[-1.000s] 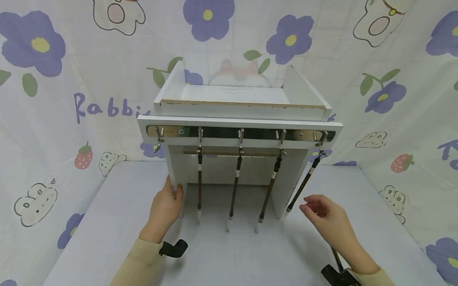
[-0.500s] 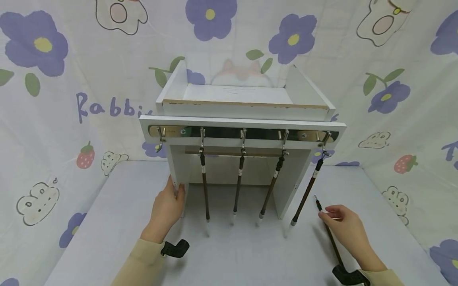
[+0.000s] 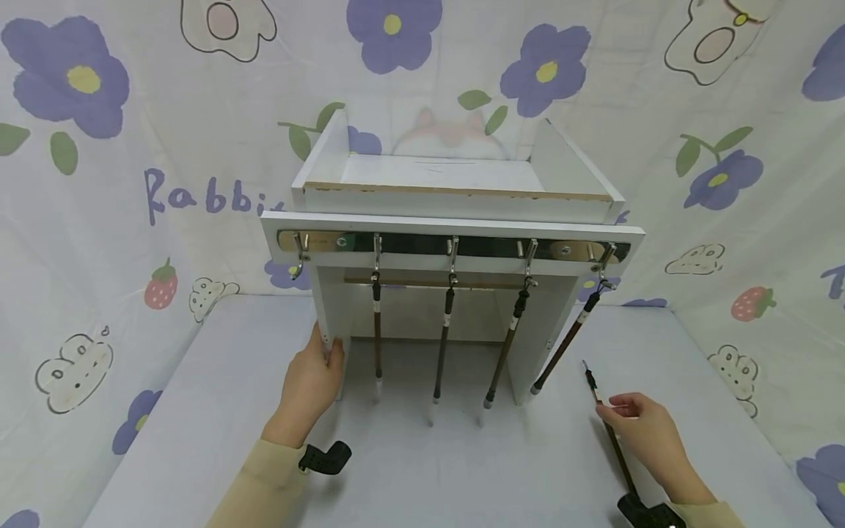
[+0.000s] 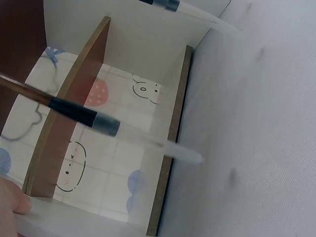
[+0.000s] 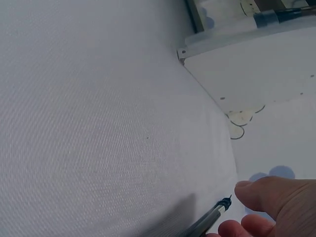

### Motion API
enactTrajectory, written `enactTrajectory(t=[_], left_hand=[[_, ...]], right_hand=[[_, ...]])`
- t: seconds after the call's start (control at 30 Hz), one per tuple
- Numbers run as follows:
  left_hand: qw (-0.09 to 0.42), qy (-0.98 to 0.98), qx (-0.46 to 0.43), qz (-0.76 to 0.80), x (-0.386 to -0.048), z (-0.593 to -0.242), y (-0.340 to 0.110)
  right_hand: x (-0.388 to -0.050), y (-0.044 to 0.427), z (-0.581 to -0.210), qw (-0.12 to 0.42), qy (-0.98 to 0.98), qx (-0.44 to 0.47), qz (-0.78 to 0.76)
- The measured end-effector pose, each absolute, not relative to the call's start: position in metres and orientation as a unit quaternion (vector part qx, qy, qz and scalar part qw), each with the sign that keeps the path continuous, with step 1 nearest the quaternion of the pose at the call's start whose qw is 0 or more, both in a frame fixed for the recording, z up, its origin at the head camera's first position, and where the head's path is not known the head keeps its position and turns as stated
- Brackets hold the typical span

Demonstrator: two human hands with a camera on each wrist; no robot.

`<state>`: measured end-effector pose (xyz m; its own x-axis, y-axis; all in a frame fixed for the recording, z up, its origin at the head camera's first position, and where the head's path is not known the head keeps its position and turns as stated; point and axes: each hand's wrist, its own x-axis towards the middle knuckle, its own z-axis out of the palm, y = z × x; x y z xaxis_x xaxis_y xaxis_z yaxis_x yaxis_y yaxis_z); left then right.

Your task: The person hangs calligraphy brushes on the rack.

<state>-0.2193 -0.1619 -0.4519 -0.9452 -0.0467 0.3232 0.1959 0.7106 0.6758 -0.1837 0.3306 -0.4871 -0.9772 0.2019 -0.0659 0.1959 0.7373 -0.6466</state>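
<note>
In the head view, my left hand [image 3: 311, 380] grips the left side panel [image 3: 333, 308] of a white wooden rack, thumb on the inner side. The left wrist view shows the thumb [image 4: 19, 198] at that panel's edge. My right hand [image 3: 650, 438] is at a dark calligraphy brush [image 3: 617, 451] that slants at the right. The thumb [image 5: 259, 192] and fingers of this hand are parted in the right wrist view, the brush [image 5: 210, 220] beside their tips. Capped brushes [image 3: 505, 352] hang by loops from the rack's metal hooks [image 3: 453, 260]. The leftmost hook [image 3: 300, 255] bears none.
An upper tray [image 3: 436, 174] with raised sides tops the rack, and a thin ledge [image 3: 436, 284] crosses it lower down. A white cloth [image 3: 422, 477] covers the table. Printed fabric [image 3: 218, 110] stands behind and at both sides.
My right hand has moved right and towards me along the slanting brush, so more of its looped end shows. The hanging brushes sway. My left hand keeps its grip on the rack.
</note>
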Motion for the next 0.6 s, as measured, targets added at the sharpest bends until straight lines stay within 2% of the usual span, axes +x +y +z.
enactTrajectory(t=[0.4,0.6], left_hand=[[0.16,-0.911,-0.039,-0.378,-0.22,-0.453,-0.161],[0.164,-0.911,-0.038,-0.377,-0.219,-0.452,-0.161]], right_hand=[[-0.182,0.336,-0.497,0.004,-0.932,-0.101,0.349],[-0.184,0.34,-0.502,-0.025,-0.917,-0.119,0.38]])
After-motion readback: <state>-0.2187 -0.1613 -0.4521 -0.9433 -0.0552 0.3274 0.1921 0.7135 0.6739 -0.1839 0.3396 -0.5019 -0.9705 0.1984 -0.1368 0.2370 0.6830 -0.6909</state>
